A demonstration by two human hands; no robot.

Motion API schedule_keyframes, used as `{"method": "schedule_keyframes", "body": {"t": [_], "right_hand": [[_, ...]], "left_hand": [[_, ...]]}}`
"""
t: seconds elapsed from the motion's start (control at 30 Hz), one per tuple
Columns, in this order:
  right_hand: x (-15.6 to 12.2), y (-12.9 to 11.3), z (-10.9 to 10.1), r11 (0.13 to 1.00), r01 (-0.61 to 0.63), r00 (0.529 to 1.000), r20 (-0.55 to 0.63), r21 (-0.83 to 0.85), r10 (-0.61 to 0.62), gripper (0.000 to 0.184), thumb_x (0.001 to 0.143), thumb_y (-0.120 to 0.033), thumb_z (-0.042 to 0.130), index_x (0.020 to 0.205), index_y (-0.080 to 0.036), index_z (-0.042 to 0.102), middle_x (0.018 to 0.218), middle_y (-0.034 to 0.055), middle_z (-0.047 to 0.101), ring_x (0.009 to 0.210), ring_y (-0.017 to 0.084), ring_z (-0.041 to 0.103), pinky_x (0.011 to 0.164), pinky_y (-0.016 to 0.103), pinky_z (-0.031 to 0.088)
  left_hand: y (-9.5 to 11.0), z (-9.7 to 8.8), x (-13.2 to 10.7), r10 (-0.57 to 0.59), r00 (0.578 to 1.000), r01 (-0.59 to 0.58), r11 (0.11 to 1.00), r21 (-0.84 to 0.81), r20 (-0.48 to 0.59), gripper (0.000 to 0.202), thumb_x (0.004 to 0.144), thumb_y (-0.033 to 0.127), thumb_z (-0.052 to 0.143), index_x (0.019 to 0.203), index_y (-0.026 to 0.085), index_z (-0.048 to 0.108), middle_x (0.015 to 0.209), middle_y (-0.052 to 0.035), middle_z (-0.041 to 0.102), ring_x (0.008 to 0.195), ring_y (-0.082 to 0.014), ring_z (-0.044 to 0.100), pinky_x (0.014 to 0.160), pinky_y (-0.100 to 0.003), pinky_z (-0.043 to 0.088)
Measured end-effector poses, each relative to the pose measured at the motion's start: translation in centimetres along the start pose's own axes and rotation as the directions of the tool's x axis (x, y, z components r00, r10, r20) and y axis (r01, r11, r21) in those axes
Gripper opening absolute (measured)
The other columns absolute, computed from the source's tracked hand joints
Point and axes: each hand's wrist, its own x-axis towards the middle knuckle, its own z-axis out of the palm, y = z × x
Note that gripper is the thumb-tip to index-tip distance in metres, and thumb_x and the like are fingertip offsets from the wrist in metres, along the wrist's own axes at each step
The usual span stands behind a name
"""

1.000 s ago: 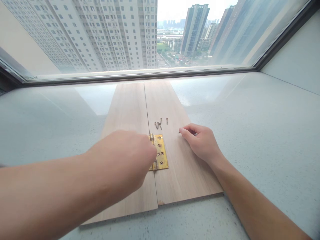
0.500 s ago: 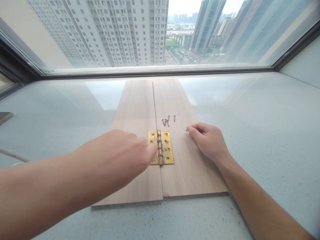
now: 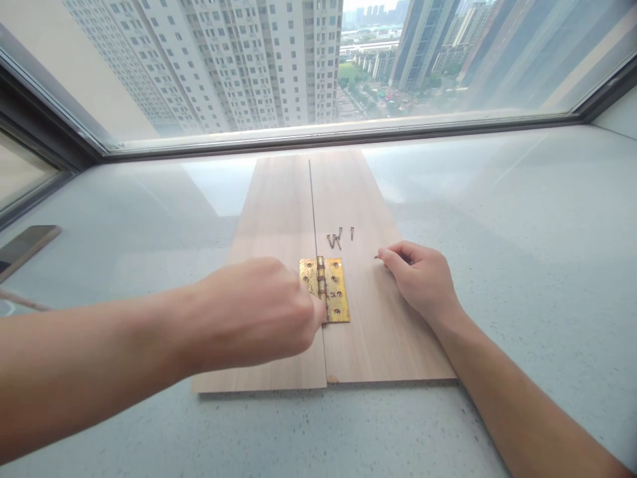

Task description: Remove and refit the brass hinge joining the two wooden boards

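A worn brass hinge [image 3: 340, 282] lies spread across the seam between two pale wooden boards [image 3: 279, 199]. My left hand [image 3: 263, 312] is closed over the hinge's left leaf and hides part of it. Its fingertips are out of sight, so what they hold, if anything, cannot be made out. At the right board, my right hand [image 3: 421, 272] pinches a small screw [image 3: 377, 257], only its tip showing beyond the fingers. Several loose screws [image 3: 334, 240] rest on the right board just beyond the hinge.
The boards lie on a speckled pale sill [image 3: 522, 265]. A dark phone [image 3: 27, 249] lies at the left edge with a cable [image 3: 22, 300] near it. A dark-framed window [image 3: 318, 140] runs along the back, with tall buildings outside.
My left hand has shifted a little toward the near end of the hinge, still closed. My right hand keeps its pinch. The view has turned slightly left, showing more of the phone.
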Motion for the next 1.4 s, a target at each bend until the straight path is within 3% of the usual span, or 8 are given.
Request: {"method": "schedule_keyframes", "body": {"t": [0.13, 0.23, 0.37, 0.57, 0.8, 1.03, 1.23, 1.4], "right_hand": [[0.0, 0.0, 0.0, 1.0, 0.002, 1.0, 0.006, 0.001, -0.002, 0.028, 0.079, -0.041, 0.055, 0.063, -0.02, 0.064, 0.061, 0.0001, 0.06, 0.061, 0.016, 0.054, 0.06, 0.031, 0.037], [0.0, 0.1, 0.1, 1.0, 0.012, 1.0, -0.001, -0.006, -0.012, 0.029, 0.079, -0.042, 0.055, 0.062, -0.02, 0.063, 0.059, 0.0, 0.058, 0.06, 0.016, 0.053, 0.059, 0.031, 0.036], [0.1, 0.3, 0.1, 1.0, 0.014, 1.0, -0.003, -0.003, -0.014, 0.028, 0.079, -0.042, 0.055, 0.064, -0.02, 0.065, 0.059, -0.0001, 0.059, 0.06, 0.017, 0.053, 0.059, 0.031, 0.037], [0.0, 0.2, 0.1, 1.0, -0.003, 1.0, 0.01, -0.015, 0.003, 0.028, 0.079, -0.042, 0.056, 0.065, -0.02, 0.065, 0.061, -0.0005, 0.06, 0.063, 0.017, 0.054, 0.061, 0.031, 0.037], [0.0, 0.1, 0.1, 1.0, -0.012, 1.0, 0.014, -0.005, 0.012, 0.027, 0.08, -0.041, 0.056, 0.065, -0.02, 0.065, 0.062, -0.0003, 0.062, 0.063, 0.017, 0.055, 0.061, 0.031, 0.037], [0.0, 0.1, 0.2, 1.0, -0.008, 1.0, 0.014, -0.018, 0.009, 0.027, 0.08, -0.041, 0.056, 0.064, -0.02, 0.064, 0.061, -0.0006, 0.061, 0.061, 0.016, 0.054, 0.06, 0.03, 0.036], [-0.1, 0.0, 0.1, 1.0, -0.021, 0.999, 0.025, -0.017, 0.021, 0.028, 0.08, -0.041, 0.055, 0.063, -0.021, 0.062, 0.061, -0.0011, 0.061, 0.061, 0.015, 0.054, 0.06, 0.031, 0.036], [-0.1, 0.0, 0.2, 0.999, -0.017, 0.999, 0.03, -0.029, 0.018, 0.028, 0.081, -0.042, 0.055, 0.063, -0.021, 0.062, 0.063, -0.0011, 0.062, 0.063, 0.016, 0.055, 0.061, 0.031, 0.036]], "left_hand": [[-0.2, 0.1, 0.1, -0.207, 0.974, 0.216, 0.973, -0.088, 0.096, 0.029, 0.086, 0.021, 0.054, 0.057, 0.019, 0.05, 0.045, 0.0008, 0.049, 0.037, -0.0147, 0.044, 0.036, -0.029, 0.015], [0.5, 0.4, -0.3, -0.286, 0.951, 0.297, 0.951, -0.087, 0.115, 0.03, 0.088, 0.022, 0.051, 0.058, 0.018, 0.05, 0.048, -0.0001, 0.05, 0.038, -0.0145, 0.045, 0.037, -0.029, 0.015], [1.0, 0.5, -1.2, -0.231, 0.971, 0.233, 0.972, -0.038, 0.066, 0.016, 0.079, 0.009, 0.054, 0.069, 0.02, 0.048, 0.051, 0.0028, 0.046, 0.038, -0.0135, 0.042, 0.038, -0.029, 0.014], [-0.3, -0.7, -1.0, 0.041, 0.999, -0.04, 0.987, 0.155, -0.004, 0.021, 0.075, 0.001, 0.05, 0.067, 0.02, 0.046, 0.057, 0.0, 0.048, 0.049, -0.0161, 0.048, 0.041, -0.029, 0.022], [0.5, -0.1, -0.4, 0.041, 0.998, -0.05, 0.984, 0.174, 0.052, 0.02, 0.072, 0.001, 0.05, 0.063, 0.019, 0.049, 0.051, 0.0007, 0.046, 0.041, -0.0131, 0.043, 0.037, -0.029, 0.021], [0.7, 0.4, 0.0, -0.147, 0.985, 0.153, 0.987, -0.054, 0.095, 0.02, 0.076, 0.005, 0.051, 0.062, 0.019, 0.051, 0.046, 0.0013, 0.05, 0.035, -0.0139, 0.044, 0.035, -0.026, 0.02], [0.9, 0.4, 0.5, -0.464, 0.877, 0.479, 0.864, -0.154, 0.124, 0.034, 0.088, 0.027, 0.046, 0.055, 0.02, 0.049, 0.042, -0.002, 0.051, 0.034, -0.0151, 0.042, 0.037, -0.027, 0.015], [1.2, 1.1, -0.3, -0.555, 0.827, 0.56, 0.804, -0.2, 0.086, 0.038, 0.089, 0.028, 0.044, 0.053, 0.02, 0.045, 0.042, -0.0007, 0.05, 0.033, -0.0112, 0.037, 0.038, -0.026, 0.016]]}}
